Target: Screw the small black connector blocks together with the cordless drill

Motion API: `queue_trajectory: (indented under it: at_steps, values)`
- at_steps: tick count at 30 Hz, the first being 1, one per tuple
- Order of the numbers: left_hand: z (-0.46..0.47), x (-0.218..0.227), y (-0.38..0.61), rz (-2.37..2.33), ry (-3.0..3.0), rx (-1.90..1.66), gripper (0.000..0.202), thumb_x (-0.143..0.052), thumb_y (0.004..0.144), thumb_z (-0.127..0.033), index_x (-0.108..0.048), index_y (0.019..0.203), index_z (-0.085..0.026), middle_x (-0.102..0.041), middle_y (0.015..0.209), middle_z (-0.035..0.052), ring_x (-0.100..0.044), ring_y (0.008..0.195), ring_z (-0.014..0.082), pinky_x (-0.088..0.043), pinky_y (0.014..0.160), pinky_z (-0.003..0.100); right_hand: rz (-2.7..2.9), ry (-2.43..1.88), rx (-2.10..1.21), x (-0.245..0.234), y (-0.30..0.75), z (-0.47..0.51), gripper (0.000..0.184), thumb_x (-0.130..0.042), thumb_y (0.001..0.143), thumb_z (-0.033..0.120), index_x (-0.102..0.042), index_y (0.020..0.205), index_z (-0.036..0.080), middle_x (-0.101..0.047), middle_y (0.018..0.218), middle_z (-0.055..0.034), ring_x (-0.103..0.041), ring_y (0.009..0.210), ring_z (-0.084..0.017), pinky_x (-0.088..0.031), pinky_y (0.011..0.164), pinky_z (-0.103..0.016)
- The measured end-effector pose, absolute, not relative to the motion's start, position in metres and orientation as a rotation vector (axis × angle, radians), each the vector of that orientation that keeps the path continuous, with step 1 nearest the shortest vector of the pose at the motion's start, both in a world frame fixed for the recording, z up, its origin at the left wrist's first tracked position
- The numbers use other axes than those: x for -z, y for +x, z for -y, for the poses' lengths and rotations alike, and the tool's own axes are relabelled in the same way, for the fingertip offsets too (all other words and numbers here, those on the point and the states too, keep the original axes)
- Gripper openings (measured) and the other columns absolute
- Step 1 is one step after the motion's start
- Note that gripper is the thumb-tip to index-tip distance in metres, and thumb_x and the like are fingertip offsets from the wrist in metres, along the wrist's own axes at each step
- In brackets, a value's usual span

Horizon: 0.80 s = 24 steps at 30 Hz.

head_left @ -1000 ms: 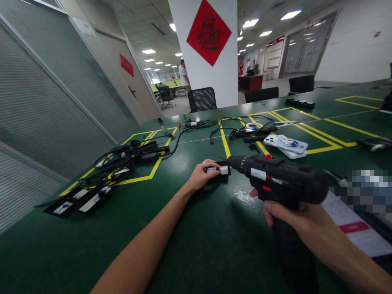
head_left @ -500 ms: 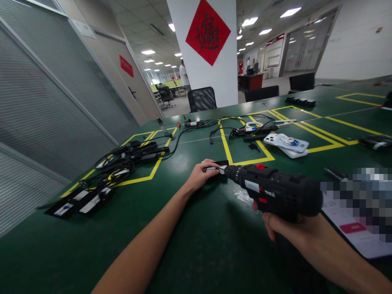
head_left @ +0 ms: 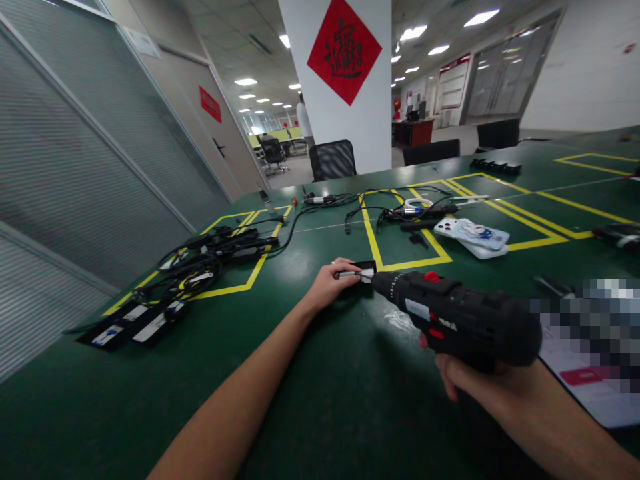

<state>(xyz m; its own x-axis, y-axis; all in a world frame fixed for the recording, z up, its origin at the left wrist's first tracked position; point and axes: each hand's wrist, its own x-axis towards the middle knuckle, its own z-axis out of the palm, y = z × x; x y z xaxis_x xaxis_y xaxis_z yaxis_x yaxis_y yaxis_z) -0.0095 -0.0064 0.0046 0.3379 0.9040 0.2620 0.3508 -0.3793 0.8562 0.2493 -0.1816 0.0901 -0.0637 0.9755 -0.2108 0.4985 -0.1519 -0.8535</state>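
My right hand [head_left: 463,373] is wrapped around the grip of a black cordless drill [head_left: 457,317] with red buttons. The drill lies nearly level, its chuck pointing left at my left hand. Fingers of my left hand [head_left: 335,283] are closed on a small black piece with a white face [head_left: 369,275], held down on the green table [head_left: 320,393]. A thin bit reaches from the chuck to this piece; whether its tip touches a screw is too small to tell. The underside of the piece is hidden.
Tangled black cables and adapters [head_left: 215,257] lie at the left. Beyond my hands are a soldering-iron-like tool with cable [head_left: 425,213], a white ring [head_left: 418,203] and a phone in a pale case [head_left: 473,233]. A tablet-like sheet [head_left: 587,380], partly blurred, lies at the right.
The drill has drawn slightly right and back from my left hand, showing more of the white-faced piece. My left hand keeps its grip. The whole view has shifted a little.
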Motion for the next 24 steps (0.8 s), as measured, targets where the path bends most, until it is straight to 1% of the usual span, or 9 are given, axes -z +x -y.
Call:
queue_trajectory:
  at_steps: [2,4,5,8,12,15,18,21,24]
  values:
    - [0.007,-0.005,-0.009,-1.110,1.898,-0.996,0.027,-0.065,0.074,-0.035,-0.068,0.094,-0.017,-0.056,0.112,0.0084,-0.051,0.107,0.0216,-0.036,0.097,0.037,1.469,-1.659,-1.141,-0.084,0.244,0.183,0.020,-0.053,0.072,0.042,-0.062,0.078,0.025,-0.066,0.065,0.0003,-0.060,0.057,-0.018,-0.047,0.052,-0.027]
    - [0.007,-0.005,-0.009,-1.116,1.904,-0.995,0.027,-0.065,0.074,-0.035,-0.068,0.094,-0.017,-0.056,0.112,0.0085,-0.050,0.108,0.0217,-0.036,0.098,0.037,1.390,-1.586,-1.146,-0.077,0.239,0.183,0.027,-0.053,0.070,0.038,-0.061,0.092,0.025,-0.070,0.075,-0.0020,-0.058,0.051,-0.017,-0.047,0.050,-0.030]
    - [0.007,-0.005,-0.009,-1.117,1.906,-0.994,0.027,-0.065,0.074,-0.035,-0.069,0.094,-0.017,-0.056,0.111,0.0086,-0.050,0.108,0.0217,-0.036,0.098,0.037,1.353,-1.567,-1.154,-0.073,0.237,0.182,0.028,-0.053,0.069,0.036,-0.059,0.094,0.025,-0.070,0.076,-0.0027,-0.056,0.048,-0.016,-0.047,0.050,-0.031]
    - [0.007,-0.005,-0.009,-1.121,1.913,-0.988,0.028,-0.065,0.074,-0.036,-0.068,0.094,-0.018,-0.056,0.111,0.0085,-0.051,0.108,0.0215,-0.037,0.096,0.036,1.338,-1.590,-1.131,-0.070,0.236,0.181,0.026,-0.051,0.069,0.035,-0.060,0.091,0.024,-0.067,0.062,-0.0008,-0.057,0.045,-0.016,-0.048,0.049,-0.031]
    - [0.006,-0.005,-0.009,-1.138,1.921,-0.971,0.029,-0.065,0.073,-0.037,-0.069,0.095,-0.018,-0.055,0.113,0.0083,-0.051,0.107,0.0213,-0.039,0.095,0.034,1.501,-1.614,-1.000,-0.083,0.241,0.183,0.027,-0.056,0.068,0.033,-0.063,0.093,0.025,-0.068,0.066,0.0007,-0.058,0.045,-0.016,-0.050,0.050,-0.029]
    - [0.004,-0.006,-0.009,-1.158,1.916,-0.951,0.031,-0.066,0.072,-0.038,-0.068,0.095,-0.018,-0.054,0.114,0.0085,-0.052,0.105,0.0213,-0.041,0.092,0.034,1.670,-1.610,-0.936,-0.094,0.244,0.184,0.016,-0.056,0.072,0.031,-0.066,0.083,0.026,-0.061,0.050,0.0038,-0.058,0.044,-0.016,-0.051,0.050,-0.026]
    - [0.003,-0.006,-0.009,-1.162,1.917,-0.941,0.031,-0.067,0.070,-0.039,-0.068,0.094,-0.018,-0.053,0.115,0.0086,-0.052,0.106,0.0217,-0.042,0.089,0.033,1.745,-1.568,-0.921,-0.100,0.244,0.185,0.012,-0.056,0.073,0.030,-0.067,0.076,0.025,-0.064,0.054,0.0028,-0.061,0.050,-0.017,-0.050,0.047,-0.025]
    - [0.003,-0.005,-0.008,-1.146,1.925,-0.938,0.032,-0.068,0.069,-0.038,-0.067,0.093,-0.018,-0.052,0.114,0.0085,-0.051,0.107,0.0217,-0.042,0.089,0.033,1.766,-1.591,-0.917,-0.101,0.244,0.186,0.014,-0.055,0.074,0.031,-0.066,0.068,0.025,-0.064,0.053,0.0019,-0.060,0.047,-0.017,-0.048,0.043,-0.025]
    - [0.003,-0.005,-0.009,-1.133,1.938,-0.926,0.032,-0.069,0.067,-0.037,-0.067,0.093,-0.018,-0.052,0.113,0.0081,-0.051,0.106,0.0214,-0.043,0.090,0.033,1.762,-1.630,-0.899,-0.096,0.245,0.186,0.014,-0.055,0.074,0.032,-0.066,0.069,0.026,-0.063,0.050,0.0016,-0.059,0.046,-0.019,-0.047,0.042,-0.027]
